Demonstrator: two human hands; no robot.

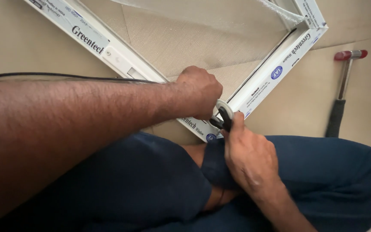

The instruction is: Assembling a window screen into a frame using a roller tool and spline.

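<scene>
Nearest item: left forearm (65, 116), bare, crossed the view from the left edge toward the middle, above a knee in dark blue trousers (142, 180).
Left hand (199, 91): clenched in a fist at the near corner of the window frame, knuckles up; what it gripped could not be told, though it touched the roller tool.
Right hand (250, 154): closed around the black handle of the roller tool, forefinger stretched along it.
Roller tool (224, 112): small pale wheel on a black handle, pressed against the frame's near corner, between the two hands.
Window frame (275, 73): white, with printed protective film and blue round marks, lay flat on the floor; its near corner met the person's lap, its far right corner reached the top edge of the view.
Mesh (185, 38): fine grey netting spread inside the frame, loose and folded at the far right corner.
Cable (43, 76): thin, black, ran along the floor from the left edge to the frame.
Hammer (344, 81): red-ended head, metal shaft, black grip, lay on the floor right of the frame, well apart from both hands.
Floor (13, 38): beige, smooth.
</scene>
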